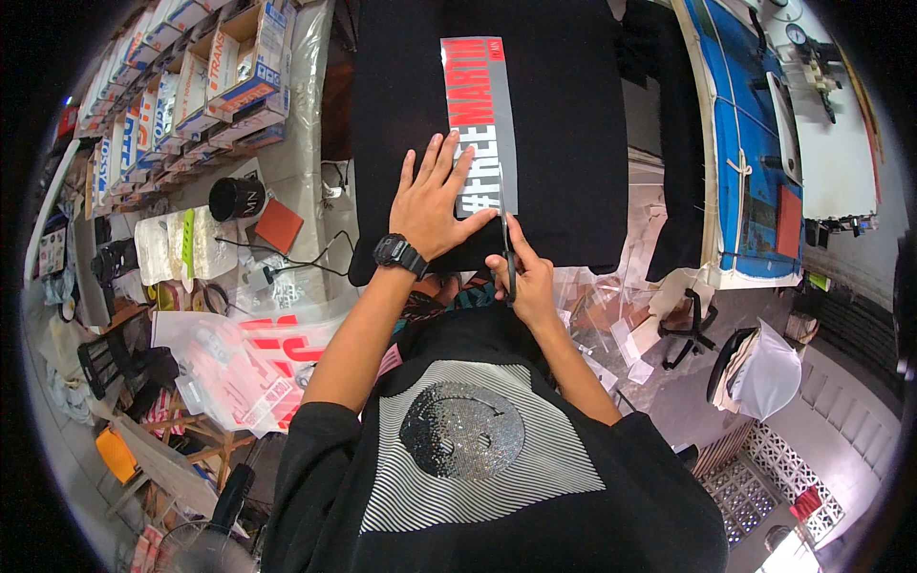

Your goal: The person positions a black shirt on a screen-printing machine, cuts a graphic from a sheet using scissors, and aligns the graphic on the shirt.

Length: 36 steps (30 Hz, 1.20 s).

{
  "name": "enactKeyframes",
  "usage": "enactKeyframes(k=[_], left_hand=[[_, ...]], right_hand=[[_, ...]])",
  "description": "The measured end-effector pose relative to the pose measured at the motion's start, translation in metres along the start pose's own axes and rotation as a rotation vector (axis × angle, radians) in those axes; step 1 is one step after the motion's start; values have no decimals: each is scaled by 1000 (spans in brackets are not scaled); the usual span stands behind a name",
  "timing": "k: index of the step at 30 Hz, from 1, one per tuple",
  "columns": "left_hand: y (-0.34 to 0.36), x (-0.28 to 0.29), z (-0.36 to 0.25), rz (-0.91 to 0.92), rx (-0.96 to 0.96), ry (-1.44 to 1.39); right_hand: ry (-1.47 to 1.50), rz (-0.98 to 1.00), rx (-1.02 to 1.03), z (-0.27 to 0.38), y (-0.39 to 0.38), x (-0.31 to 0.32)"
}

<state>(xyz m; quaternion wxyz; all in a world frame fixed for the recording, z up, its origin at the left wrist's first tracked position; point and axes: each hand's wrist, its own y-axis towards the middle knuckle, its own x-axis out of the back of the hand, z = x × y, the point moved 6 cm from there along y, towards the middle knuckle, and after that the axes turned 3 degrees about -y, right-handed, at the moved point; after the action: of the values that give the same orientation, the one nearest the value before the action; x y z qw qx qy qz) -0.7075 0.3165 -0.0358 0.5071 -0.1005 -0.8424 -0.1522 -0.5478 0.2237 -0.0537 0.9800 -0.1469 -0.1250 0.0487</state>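
A long strip of clear-grey transfer film point(506, 124) with red and white block lettering lies lengthwise on black fabric point(573, 124) spread over the work surface. My left hand point(430, 202), with a black watch at the wrist, rests flat on the strip's lower left part, fingers spread. Black-handled scissors point(510, 272) are gripped in my right hand point(530, 285) by the strip's near end. Their blades point away from me and lie along the strip's right side. Part of the white lettering is hidden under my left fingers.
Cardboard boxes point(244, 76) are stacked at the far left. A black mug point(235, 200) and a reddish-brown square point(279, 226) sit left of the fabric. Printed plastic sheets point(244, 368) lie lower left. To the right are a blue-topped table point(740, 129) and a chair base point(690, 329).
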Motion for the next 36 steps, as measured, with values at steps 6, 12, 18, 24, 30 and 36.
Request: enactKeyframes(k=[6, 12, 18, 24, 30, 36], left_hand=[[0, 1, 0, 4, 10, 1], [0, -1, 0, 9, 11, 7], [0, -2, 2, 17, 15, 2], [-1, 0, 1, 3, 6, -8], [1, 1, 0, -9, 8, -4], [1, 1, 1, 38, 25, -36]], right_hand=[[14, 0, -55, 19, 16, 2], [18, 0, -59, 25, 33, 4], [8, 11, -47, 34, 42, 5], [-23, 40, -47, 46, 54, 7], [-30, 38, -38, 47, 69, 6], [-25, 22, -26, 48, 85, 6]])
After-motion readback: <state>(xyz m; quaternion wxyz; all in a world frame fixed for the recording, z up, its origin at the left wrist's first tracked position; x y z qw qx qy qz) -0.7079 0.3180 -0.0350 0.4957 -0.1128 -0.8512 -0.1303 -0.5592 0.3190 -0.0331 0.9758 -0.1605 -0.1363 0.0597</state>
